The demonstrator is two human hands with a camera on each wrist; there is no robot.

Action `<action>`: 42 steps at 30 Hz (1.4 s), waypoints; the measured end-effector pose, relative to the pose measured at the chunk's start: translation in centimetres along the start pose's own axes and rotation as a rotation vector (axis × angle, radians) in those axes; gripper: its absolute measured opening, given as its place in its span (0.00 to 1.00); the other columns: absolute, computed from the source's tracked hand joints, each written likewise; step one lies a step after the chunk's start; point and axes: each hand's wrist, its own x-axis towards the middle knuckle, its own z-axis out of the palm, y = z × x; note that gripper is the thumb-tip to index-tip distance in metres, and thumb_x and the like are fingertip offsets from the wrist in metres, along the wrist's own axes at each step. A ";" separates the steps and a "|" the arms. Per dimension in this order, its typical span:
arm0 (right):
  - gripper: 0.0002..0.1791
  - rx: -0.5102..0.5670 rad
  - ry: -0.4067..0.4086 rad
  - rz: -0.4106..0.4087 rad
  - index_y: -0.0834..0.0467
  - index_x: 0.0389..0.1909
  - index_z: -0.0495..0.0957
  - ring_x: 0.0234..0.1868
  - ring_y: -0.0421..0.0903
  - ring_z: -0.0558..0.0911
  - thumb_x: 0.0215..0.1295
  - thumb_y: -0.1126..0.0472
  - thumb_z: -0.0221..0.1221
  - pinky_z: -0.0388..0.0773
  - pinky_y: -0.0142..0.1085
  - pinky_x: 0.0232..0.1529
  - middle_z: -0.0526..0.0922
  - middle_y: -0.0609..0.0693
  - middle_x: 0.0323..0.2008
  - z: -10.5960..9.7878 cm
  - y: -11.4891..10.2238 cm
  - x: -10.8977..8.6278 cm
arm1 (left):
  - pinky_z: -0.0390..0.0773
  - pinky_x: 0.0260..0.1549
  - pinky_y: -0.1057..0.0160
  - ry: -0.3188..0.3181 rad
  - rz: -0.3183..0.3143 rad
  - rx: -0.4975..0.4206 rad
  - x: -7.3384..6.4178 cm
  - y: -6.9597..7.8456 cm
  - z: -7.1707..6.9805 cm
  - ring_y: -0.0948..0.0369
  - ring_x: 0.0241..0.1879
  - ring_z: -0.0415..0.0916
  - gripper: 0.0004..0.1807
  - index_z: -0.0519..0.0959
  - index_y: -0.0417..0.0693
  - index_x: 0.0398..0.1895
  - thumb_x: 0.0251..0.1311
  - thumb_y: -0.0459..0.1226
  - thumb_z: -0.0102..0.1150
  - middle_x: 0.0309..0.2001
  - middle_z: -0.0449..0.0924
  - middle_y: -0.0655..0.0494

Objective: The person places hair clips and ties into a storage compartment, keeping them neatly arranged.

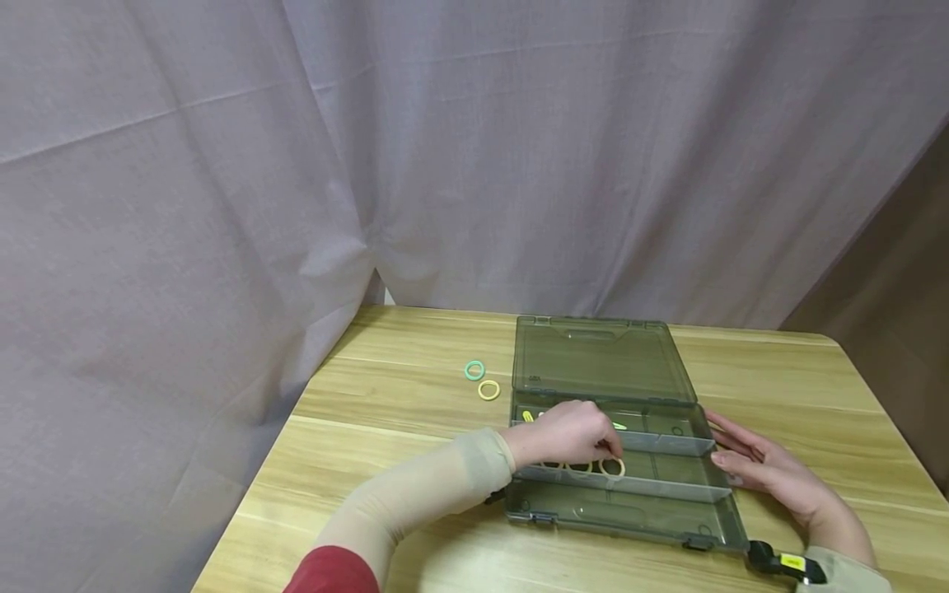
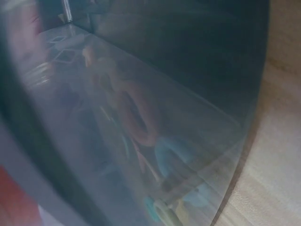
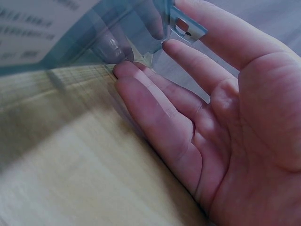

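My left hand (image 1: 574,432) reaches into a smoky see-through divided case (image 1: 630,517), its fingers curled, pinching the top of a pale yellow ring (image 1: 624,469). More pale rings (image 1: 579,473) lie beside it in the middle compartment. Through the case wall, the left wrist view shows a blurred pink ring (image 2: 146,115) and a blue ring (image 2: 162,153). At the case's right end rests my right hand (image 1: 774,473), its fingers extended along the outer wall. In the right wrist view those fingers (image 3: 160,115) are beside a clear corner with a small latch tab (image 3: 193,30).
The case lid (image 1: 596,358) lies folded back. A yellow clip (image 1: 528,417) and a light green clip (image 1: 619,427) sit in the rear compartment. Left of the case, a green ring (image 1: 467,371) and a yellow ring (image 1: 480,390) lie on the wooden table (image 1: 400,387). Grey curtains (image 1: 482,165) hang behind.
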 end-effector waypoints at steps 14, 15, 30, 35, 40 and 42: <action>0.39 -0.007 0.006 0.015 0.53 0.87 0.48 0.60 0.21 0.73 0.84 0.60 0.54 0.81 0.34 0.50 0.67 0.19 0.63 0.1 0.1 0.1 | 0.74 0.43 0.83 0.022 0.019 -0.179 -0.8 -0.8 -0.7 0.83 0.40 0.80 0.06 0.93 0.56 0.47 0.71 0.39 0.71 0.44 0.90 0.69; 0.39 -0.011 0.006 0.020 0.53 0.88 0.48 0.60 0.21 0.73 0.84 0.60 0.54 0.81 0.34 0.50 0.66 0.20 0.63 0.1 0.1 0.2 | 0.74 0.43 0.83 0.031 0.019 -0.215 -1.1 -1.1 -1.0 0.83 0.40 0.80 0.07 0.93 0.54 0.47 0.71 0.38 0.71 0.45 0.90 0.68; 0.39 -0.016 -0.010 0.014 0.53 0.88 0.48 0.60 0.19 0.71 0.84 0.60 0.53 0.82 0.34 0.50 0.66 0.15 0.62 0.0 0.0 0.3 | 0.86 0.43 0.68 0.420 -0.195 -0.759 -8.5 -6.3 -1.4 0.73 0.38 0.85 0.09 0.90 0.38 0.47 0.66 0.30 0.73 0.44 0.92 0.52; 0.39 -0.008 -0.010 0.012 0.54 0.88 0.47 0.60 0.20 0.72 0.84 0.60 0.53 0.82 0.34 0.50 0.67 0.16 0.62 -0.1 0.1 0.2 | 0.87 0.42 0.61 0.490 -0.318 -0.814 -11.3 -8.2 -0.4 0.64 0.38 0.87 0.10 0.90 0.35 0.48 0.66 0.30 0.73 0.43 0.92 0.50; 0.39 -0.010 -0.012 0.016 0.55 0.88 0.46 0.59 0.21 0.73 0.84 0.60 0.52 0.82 0.34 0.50 0.66 0.17 0.62 -0.5 0.2 0.1 | 0.86 0.41 0.63 0.585 -0.487 -0.835 -13.8 -10.0 0.6 0.59 0.39 0.87 0.10 0.90 0.36 0.48 0.65 0.30 0.73 0.44 0.91 0.51; 0.39 -0.013 -0.010 0.012 0.55 0.88 0.46 0.60 0.21 0.72 0.84 0.60 0.52 0.81 0.33 0.50 0.66 0.17 0.62 -0.5 0.2 0.1 | 0.85 0.41 0.64 0.627 -0.541 -0.851 -14.7 -10.8 1.1 0.59 0.39 0.87 0.11 0.89 0.35 0.49 0.64 0.29 0.73 0.45 0.91 0.50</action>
